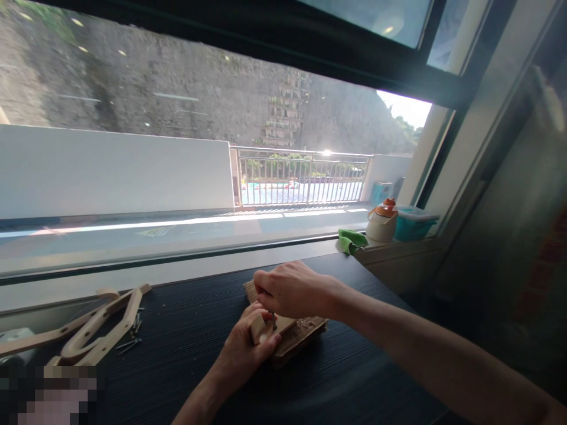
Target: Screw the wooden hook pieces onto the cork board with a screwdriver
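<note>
Near the middle of the dark table (186,354), my left hand (241,339) is closed around a pale wooden piece (257,329), thumb along its near side. Above it, my right hand (295,289) is curled into a fist on a tool whose thin metal shaft (273,320) points down at the wood. The fist hides the tool's handle, so its exact kind is unclear. Under both hands lies a brown corrugated cardboard pad (303,342) with small shavings or crumbs on top. Whether the shaft's tip sits in a hole cannot be made out.
Curved wooden parts with holes (100,333) lie at the table's left, beside several loose screws (133,333). A green cloth (352,241), a cream bottle with an orange lid (381,221) and a teal box (414,224) stand by the window at the right.
</note>
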Demonstrator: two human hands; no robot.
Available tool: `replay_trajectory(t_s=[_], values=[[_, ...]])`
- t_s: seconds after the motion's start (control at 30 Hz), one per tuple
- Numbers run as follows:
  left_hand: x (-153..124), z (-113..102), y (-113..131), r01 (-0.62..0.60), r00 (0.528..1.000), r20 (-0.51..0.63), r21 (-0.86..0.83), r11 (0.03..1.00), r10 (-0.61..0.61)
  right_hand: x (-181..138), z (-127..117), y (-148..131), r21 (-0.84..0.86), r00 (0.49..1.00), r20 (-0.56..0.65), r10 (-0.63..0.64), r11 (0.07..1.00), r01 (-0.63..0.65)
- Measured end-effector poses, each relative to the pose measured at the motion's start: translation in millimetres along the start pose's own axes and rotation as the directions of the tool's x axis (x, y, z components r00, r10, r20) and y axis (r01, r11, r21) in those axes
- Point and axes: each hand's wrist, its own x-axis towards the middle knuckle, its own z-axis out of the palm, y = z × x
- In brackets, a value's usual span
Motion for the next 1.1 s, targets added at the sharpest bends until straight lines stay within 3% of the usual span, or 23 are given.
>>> replay_trajectory(t_s=[0.27,0.4,0.57,0.7,0.87,1.1], values=[[-2,-1,0,0.029,1.000,-0.006,0.044,0.999,-0.029,0,-3,0,-0.018,0.991,0.038,-0.127,0.992,0.128],[0,1,-5,-0.014,1.000,-0.022,0.036,0.999,0.015,2,9,6,-0.015,0.997,-0.040,-0.068,0.998,0.067],[1,4,-10,0.016,0.999,-0.052,0.013,1.000,-0.015,0,10,7,-0.037,0.997,-0.061,0.039,0.998,-0.041],[0,0,-8,0.033,0.999,0.001,0.019,0.999,-0.033,-3,-3,3,-0.064,1.000,0.003,0.012,0.998,-0.011],[-1,-3,-6,0.041,0.998,0.050,0.044,0.998,-0.043,-5,-13,5,0.018,0.989,0.068,-0.132,0.991,0.131],[-1,-1,-5,0.042,0.999,0.022,0.058,0.997,-0.043,-4,-1,4,-0.014,0.998,0.008,-0.060,0.998,0.060]])
